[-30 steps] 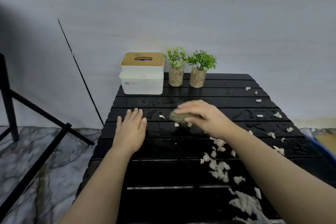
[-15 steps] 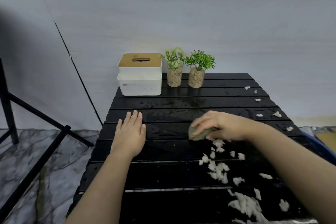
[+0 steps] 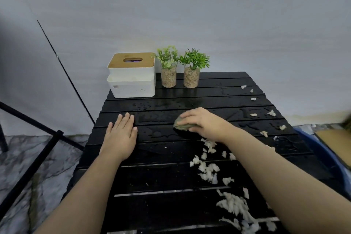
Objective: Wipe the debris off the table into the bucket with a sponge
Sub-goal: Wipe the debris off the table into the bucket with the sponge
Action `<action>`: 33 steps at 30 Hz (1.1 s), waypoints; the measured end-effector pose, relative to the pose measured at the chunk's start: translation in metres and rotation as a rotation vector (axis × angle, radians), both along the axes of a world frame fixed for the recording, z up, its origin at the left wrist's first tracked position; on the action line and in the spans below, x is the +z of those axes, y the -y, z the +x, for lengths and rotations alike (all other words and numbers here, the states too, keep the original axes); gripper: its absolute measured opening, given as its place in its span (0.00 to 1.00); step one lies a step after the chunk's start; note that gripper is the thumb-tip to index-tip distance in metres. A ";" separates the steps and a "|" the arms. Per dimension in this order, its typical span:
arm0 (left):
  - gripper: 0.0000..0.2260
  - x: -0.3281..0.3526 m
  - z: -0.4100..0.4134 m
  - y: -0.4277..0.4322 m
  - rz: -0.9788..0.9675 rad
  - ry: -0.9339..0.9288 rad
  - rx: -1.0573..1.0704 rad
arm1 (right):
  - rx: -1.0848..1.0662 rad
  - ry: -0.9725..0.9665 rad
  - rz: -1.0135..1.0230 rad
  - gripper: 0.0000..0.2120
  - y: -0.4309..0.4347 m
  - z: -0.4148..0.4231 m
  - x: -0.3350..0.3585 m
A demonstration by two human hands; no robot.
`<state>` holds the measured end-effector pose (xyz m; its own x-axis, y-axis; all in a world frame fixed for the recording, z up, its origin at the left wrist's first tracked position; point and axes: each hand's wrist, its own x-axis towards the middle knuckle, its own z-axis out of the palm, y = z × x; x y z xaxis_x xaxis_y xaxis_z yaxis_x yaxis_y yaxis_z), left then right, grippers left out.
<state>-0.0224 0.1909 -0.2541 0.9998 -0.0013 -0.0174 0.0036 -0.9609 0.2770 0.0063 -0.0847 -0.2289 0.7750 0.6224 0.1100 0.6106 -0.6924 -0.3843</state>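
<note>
My right hand [image 3: 203,122] presses a greenish sponge [image 3: 181,125] onto the wet black slatted table [image 3: 163,167], near its middle. My left hand [image 3: 121,135] lies flat on the table's left side, fingers spread, holding nothing. White debris scraps [image 3: 207,169] trail from just below my right wrist down to a bigger heap [image 3: 235,205] at the front right. Several loose bits [image 3: 253,114] dot the far right slats. A blue bucket [image 3: 322,157] shows partly past the table's right edge, below table height.
A white tissue box with a wooden lid [image 3: 132,76] and two small potted plants [image 3: 169,68] [image 3: 192,69] stand at the table's back edge. A black metal stand [image 3: 38,142] rises left of the table over the marble floor. A brown board [image 3: 334,137] lies by the bucket.
My right hand swept the sponge right and toward me, pushing scraps along, then went back up and left to the table's middle. My left hand stayed flat in place.
</note>
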 end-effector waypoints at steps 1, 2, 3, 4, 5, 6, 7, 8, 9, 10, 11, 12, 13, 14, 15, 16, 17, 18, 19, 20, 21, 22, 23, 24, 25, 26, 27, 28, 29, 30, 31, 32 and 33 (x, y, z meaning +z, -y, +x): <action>0.23 0.001 0.000 0.001 -0.006 0.003 0.004 | 0.010 -0.025 -0.020 0.19 0.018 -0.014 0.004; 0.22 0.002 -0.002 0.002 -0.013 0.008 0.008 | 0.004 -0.069 -0.040 0.19 0.035 -0.028 0.010; 0.22 0.005 -0.004 0.005 -0.024 0.014 0.008 | -0.023 -0.125 -0.041 0.18 0.050 -0.043 0.018; 0.22 0.007 -0.008 0.009 -0.042 0.021 0.004 | -0.072 -0.172 -0.006 0.18 0.060 -0.057 0.028; 0.22 0.010 -0.015 0.013 -0.069 0.029 -0.006 | -0.144 -0.202 0.074 0.17 0.065 -0.070 0.036; 0.22 0.013 -0.025 0.018 -0.102 0.042 -0.019 | -0.225 -0.210 0.199 0.17 0.065 -0.083 0.043; 0.22 0.016 -0.037 0.023 -0.137 0.060 -0.028 | -0.304 -0.208 0.344 0.17 0.060 -0.097 0.046; 0.21 0.017 -0.051 0.027 -0.178 0.076 -0.024 | -0.367 -0.187 0.476 0.18 0.049 -0.111 0.046; 0.21 0.018 -0.066 0.030 -0.223 0.087 -0.008 | -0.405 -0.143 0.559 0.18 0.032 -0.127 0.042; 0.21 0.018 -0.082 0.032 -0.260 0.087 0.010 | -0.418 -0.092 0.576 0.18 0.011 -0.142 0.033; 0.21 0.017 -0.096 0.033 -0.280 0.079 0.022 | -0.415 -0.053 0.568 0.18 -0.012 -0.157 0.022; 0.21 0.014 -0.109 0.033 -0.283 0.072 0.029 | -0.404 -0.016 0.552 0.18 -0.035 -0.169 0.011; 0.21 0.012 -0.120 0.033 -0.278 0.070 0.036 | -0.396 0.010 0.525 0.19 -0.057 -0.182 0.000; 0.21 0.010 -0.128 0.033 -0.269 0.074 0.047 | -0.395 0.057 0.469 0.19 -0.075 -0.193 -0.009; 0.21 0.009 -0.134 0.033 -0.252 0.073 0.057 | -0.392 0.105 0.411 0.18 -0.090 -0.203 -0.014; 0.21 0.008 -0.139 0.033 -0.224 0.066 0.059 | -0.367 0.170 0.323 0.18 -0.099 -0.210 -0.018; 0.21 0.007 -0.142 0.033 -0.188 0.055 0.050 | -0.339 0.224 0.242 0.18 -0.102 -0.213 -0.018; 0.22 0.006 -0.144 0.034 -0.147 0.041 0.037 | -0.320 0.256 0.201 0.19 -0.101 -0.212 -0.018; 0.22 0.006 -0.145 0.034 -0.112 0.030 0.028 | -0.315 0.271 0.169 0.20 -0.095 -0.204 -0.020; 0.22 0.006 -0.145 0.034 -0.090 0.023 0.024 | -0.339 0.277 0.155 0.21 -0.087 -0.193 -0.022; 0.23 0.006 -0.145 0.035 -0.076 0.021 0.023 | -0.394 0.273 0.137 0.22 -0.076 -0.178 -0.023; 0.23 0.006 -0.145 0.036 -0.068 0.020 0.020 | -0.466 0.272 0.127 0.22 -0.063 -0.164 -0.023; 0.23 0.005 -0.145 0.036 -0.062 0.017 0.014 | -0.535 0.269 0.116 0.21 -0.050 -0.152 -0.022; 0.23 0.005 -0.144 0.036 -0.055 0.013 0.007 | -0.597 0.257 0.104 0.22 -0.038 -0.142 -0.019; 0.23 0.004 -0.144 0.036 -0.046 0.008 0.001 | -0.649 0.250 0.095 0.22 -0.028 -0.135 -0.017; 0.23 0.003 -0.143 0.036 -0.036 0.005 -0.005 | -0.688 0.230 0.097 0.22 -0.023 -0.130 -0.017; 0.23 0.002 -0.142 0.036 -0.029 0.006 -0.008 | -0.722 0.220 0.121 0.22 -0.025 -0.130 -0.016; 0.23 0.001 -0.142 0.036 -0.025 0.010 -0.010 | -0.736 0.229 0.146 0.23 -0.032 -0.135 -0.014; 0.23 0.001 -0.141 0.037 -0.023 0.013 -0.010 | -0.716 0.242 0.166 0.23 -0.043 -0.146 -0.012; 0.23 0.001 -0.141 0.037 -0.023 0.016 -0.009 | -0.665 0.269 0.167 0.23 -0.056 -0.161 -0.013; 0.23 0.001 -0.141 0.036 -0.025 0.019 -0.008 | -0.592 0.296 0.143 0.22 -0.069 -0.177 -0.015; 0.23 0.001 -0.141 0.036 -0.031 0.023 -0.007 | -0.512 0.311 0.115 0.20 -0.080 -0.192 -0.016; 0.23 0.001 -0.141 0.036 -0.040 0.028 -0.007 | -0.462 0.323 0.086 0.17 -0.088 -0.201 -0.018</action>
